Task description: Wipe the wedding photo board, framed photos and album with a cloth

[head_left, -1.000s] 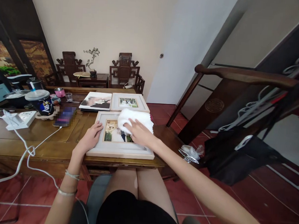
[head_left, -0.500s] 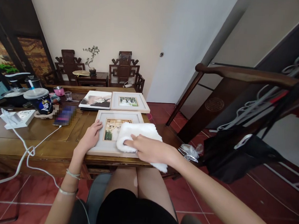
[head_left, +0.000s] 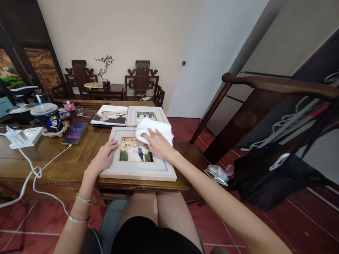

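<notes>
Beyond frame (head_left: pixel 138 170): album (head_left: pixel 109 115), perhaps phone (head_left: pixel 75 132)

No legible text, brand, number or sign was found. The cup (head_left: pixel 49 118), left of the picture frame (head_left: pixel 138 159), bore only a printed cartoon figure. The photo album cover (head_left: pixel 109 115) behind the frame was blurred.

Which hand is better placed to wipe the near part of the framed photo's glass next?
Right, probably. The right hand already presses the white folded cloth at the far right corner of the pale wooden picture frame, while the left hand lies flat on its left border, bracing it.
</notes>
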`<state>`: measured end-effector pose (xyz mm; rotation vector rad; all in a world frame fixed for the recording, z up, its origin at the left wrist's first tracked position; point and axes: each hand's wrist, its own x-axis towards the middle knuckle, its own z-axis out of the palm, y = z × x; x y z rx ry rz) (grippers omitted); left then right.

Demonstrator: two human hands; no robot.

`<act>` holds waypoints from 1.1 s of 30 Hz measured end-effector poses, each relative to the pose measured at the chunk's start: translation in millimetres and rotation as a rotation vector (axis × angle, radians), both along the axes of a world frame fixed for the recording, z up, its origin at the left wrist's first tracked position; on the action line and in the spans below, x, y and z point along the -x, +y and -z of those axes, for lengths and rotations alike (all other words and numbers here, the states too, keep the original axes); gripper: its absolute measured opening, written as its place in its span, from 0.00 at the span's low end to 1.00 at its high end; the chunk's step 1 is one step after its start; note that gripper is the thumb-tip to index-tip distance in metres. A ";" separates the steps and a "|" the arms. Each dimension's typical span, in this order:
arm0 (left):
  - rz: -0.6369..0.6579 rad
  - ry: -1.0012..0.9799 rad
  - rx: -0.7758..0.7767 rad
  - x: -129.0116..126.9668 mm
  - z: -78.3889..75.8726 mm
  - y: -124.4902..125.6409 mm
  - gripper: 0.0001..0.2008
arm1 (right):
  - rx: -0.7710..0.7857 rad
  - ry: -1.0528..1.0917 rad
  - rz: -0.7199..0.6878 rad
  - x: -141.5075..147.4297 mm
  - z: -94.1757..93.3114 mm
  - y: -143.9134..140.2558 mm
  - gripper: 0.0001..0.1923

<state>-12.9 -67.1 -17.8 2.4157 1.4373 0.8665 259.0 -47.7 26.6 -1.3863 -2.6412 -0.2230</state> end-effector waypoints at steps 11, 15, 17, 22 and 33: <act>-0.015 -0.018 0.014 -2.6 -1.0 0.0 0.24 | 0.306 -0.156 -0.167 5.2 -41.3 -79.9 0.28; -0.011 -0.012 -0.007 -2.1 -0.5 -0.3 0.24 | 0.434 -0.159 -0.221 5.9 -62.2 -117.9 0.27; -0.005 -0.005 -0.010 -1.5 -0.3 -0.2 0.24 | 0.404 -0.128 -0.212 8.5 -56.7 -115.9 0.27; -0.008 0.008 0.002 -0.3 0.7 0.2 0.24 | 0.150 -0.040 -0.139 8.0 -13.8 -56.7 0.28; -0.014 -0.006 0.014 -1.6 0.6 1.8 0.24 | 0.084 -0.091 -0.060 9.8 -5.7 -11.8 0.28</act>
